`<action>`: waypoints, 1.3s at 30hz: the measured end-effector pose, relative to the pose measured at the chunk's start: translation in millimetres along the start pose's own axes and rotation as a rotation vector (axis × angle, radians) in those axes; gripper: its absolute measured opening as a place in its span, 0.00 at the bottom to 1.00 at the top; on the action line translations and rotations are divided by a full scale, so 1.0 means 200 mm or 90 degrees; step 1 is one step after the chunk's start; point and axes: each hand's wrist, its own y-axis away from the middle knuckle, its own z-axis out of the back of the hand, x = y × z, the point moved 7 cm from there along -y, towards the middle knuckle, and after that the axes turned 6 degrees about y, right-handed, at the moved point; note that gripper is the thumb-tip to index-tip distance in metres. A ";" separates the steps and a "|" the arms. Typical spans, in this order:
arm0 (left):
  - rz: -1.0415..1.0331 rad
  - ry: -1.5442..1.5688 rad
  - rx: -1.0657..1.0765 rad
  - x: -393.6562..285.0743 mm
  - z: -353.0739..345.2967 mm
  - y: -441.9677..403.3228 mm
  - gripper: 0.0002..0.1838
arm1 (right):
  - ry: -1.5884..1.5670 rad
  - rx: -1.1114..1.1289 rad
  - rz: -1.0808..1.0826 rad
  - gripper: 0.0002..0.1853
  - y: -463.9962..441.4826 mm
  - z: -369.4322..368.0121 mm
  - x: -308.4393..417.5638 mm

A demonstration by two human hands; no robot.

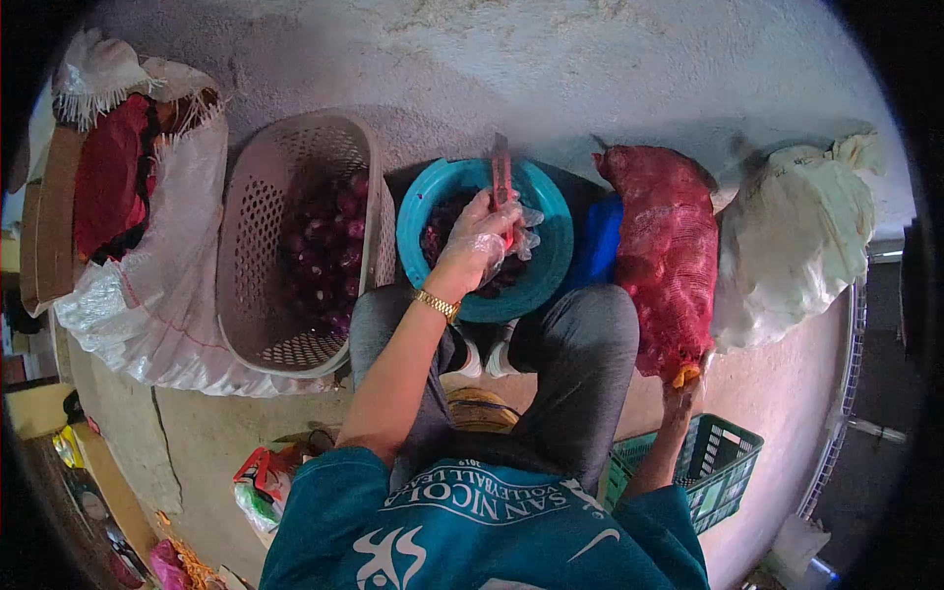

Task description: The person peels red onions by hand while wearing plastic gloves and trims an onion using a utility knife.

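My left hand point(480, 236), in a clear plastic glove and with a gold watch at the wrist, is closed around a red-handled knife point(502, 179). It is above a round teal basin point(420, 192), and the knife's tip points away from me. Dark purple onions point(440, 228) lie inside the basin, partly hidden by the hand. My right hand point(683, 393) reaches the near end of a full red mesh sack point(667, 246), touching it beside an orange bit point(685, 375). Its fingers are mostly hidden there.
A beige perforated basket point(241, 265) with many peeled red onions point(329, 236) stands left of the basin. A white woven sack point(177, 315) lies farther left. On the right are a whitish sack point(801, 236), a blue object point(600, 236) and a green crate point(733, 482). A wall rises behind.
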 end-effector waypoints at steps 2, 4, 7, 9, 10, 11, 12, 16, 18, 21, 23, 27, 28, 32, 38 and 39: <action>-0.023 0.014 0.001 -0.01 -0.01 0.00 0.13 | 0.002 -0.065 -0.089 0.36 0.01 0.03 -0.02; -0.019 -0.004 -0.006 0.00 0.02 -0.01 0.13 | 0.043 -0.261 -0.180 0.39 0.07 -0.06 0.02; -0.022 -0.022 -0.015 0.01 0.03 -0.02 0.13 | 0.146 -0.420 -0.312 0.40 0.24 -0.03 0.00; -0.027 -0.020 -0.016 0.01 0.04 -0.02 0.13 | 0.247 -0.385 -0.332 0.41 0.35 -0.28 0.14; -0.022 -0.007 -0.017 0.01 0.04 -0.02 0.13 | 0.261 -0.343 -0.324 0.42 0.37 -0.36 0.18; -0.018 0.007 -0.017 0.01 0.04 -0.03 0.13 | 0.275 -0.300 -0.315 0.42 0.38 -0.41 0.19; -0.016 0.008 -0.015 0.02 0.05 -0.03 0.13 | 0.241 -0.309 -0.274 0.40 0.37 -0.43 0.20; -0.022 0.026 0.004 0.01 0.02 -0.02 0.12 | -0.013 -0.118 -0.231 0.34 0.23 -0.37 0.09; -0.018 0.022 -0.004 0.00 0.02 -0.01 0.12 | -0.139 -0.133 -0.201 0.34 0.21 -0.28 0.02; -0.031 0.029 -0.006 -0.01 0.03 0.00 0.12 | -0.247 -0.207 -0.126 0.33 0.22 -0.27 -0.03; -0.020 0.015 -0.030 0.00 0.04 -0.01 0.12 | -0.093 -0.229 -0.116 0.35 0.30 -0.14 -0.06; -0.033 0.023 -0.004 0.02 0.03 -0.02 0.13 | -0.071 -0.214 -0.199 0.33 0.41 0.00 -0.06; -0.031 0.025 -0.014 0.02 0.03 -0.03 0.10 | -0.039 -0.192 -0.214 0.32 0.41 0.05 -0.08; 0.006 0.030 -0.002 0.01 0.02 0.00 0.17 | 0.024 -0.293 -0.277 0.30 0.57 0.13 -0.03; -0.011 0.019 -0.028 0.01 0.02 0.00 0.19 | 0.040 -0.184 -0.204 0.26 0.64 -0.07 0.15; -0.012 0.019 -0.028 0.00 0.01 0.00 0.19 | 0.061 -0.185 -0.165 0.24 0.63 -0.11 0.18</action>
